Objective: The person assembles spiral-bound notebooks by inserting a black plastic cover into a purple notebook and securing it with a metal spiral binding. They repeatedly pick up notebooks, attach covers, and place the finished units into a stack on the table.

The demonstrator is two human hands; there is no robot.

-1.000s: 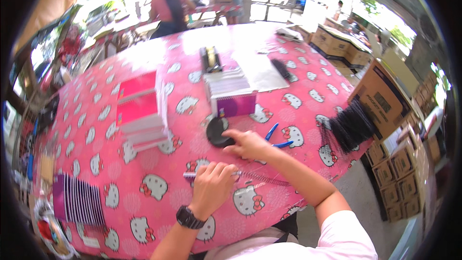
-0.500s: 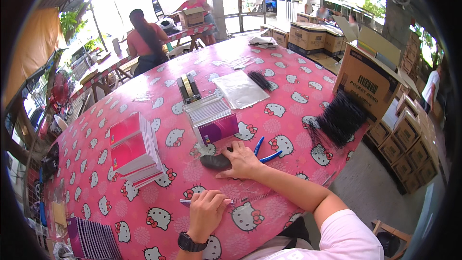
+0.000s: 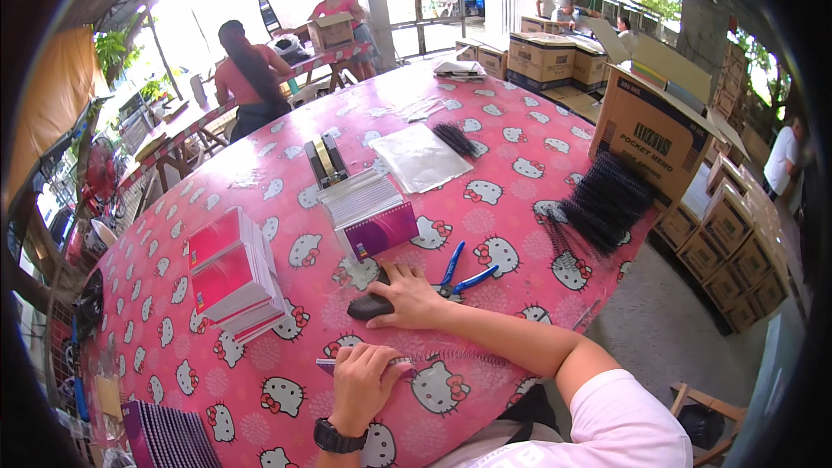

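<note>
My left hand (image 3: 362, 386), a dark watch on its wrist, is closed on a small spiral notebook (image 3: 326, 366) lying on the table. Most of the notebook is hidden under the fingers; a purple edge shows. A thin dark wire coil (image 3: 464, 355) trails rightward from it across the tablecloth. Farther forward, my right hand (image 3: 407, 299) curls over a dark rounded object (image 3: 367, 307), whose kind I cannot make out. Just right of that hand lie blue-handled pliers (image 3: 475, 280), with the handles spread. A row of purple-covered spiral notebooks (image 3: 378, 232) stands beyond the right hand.
Pink-covered notebooks (image 3: 227, 276) are stacked at left, more purple ones (image 3: 173, 435) at lower left. A tape dispenser (image 3: 326, 161), clear plastic sheets (image 3: 422, 159) and a heap of black coils (image 3: 607, 204) lie farther off. A cardboard box (image 3: 650, 134) stands at right. Other people work beyond.
The whole view has shifted slightly. My right hand sits a little farther left, and more of the pliers' head shows beside it. My left hand keeps its hold on the notebook.
</note>
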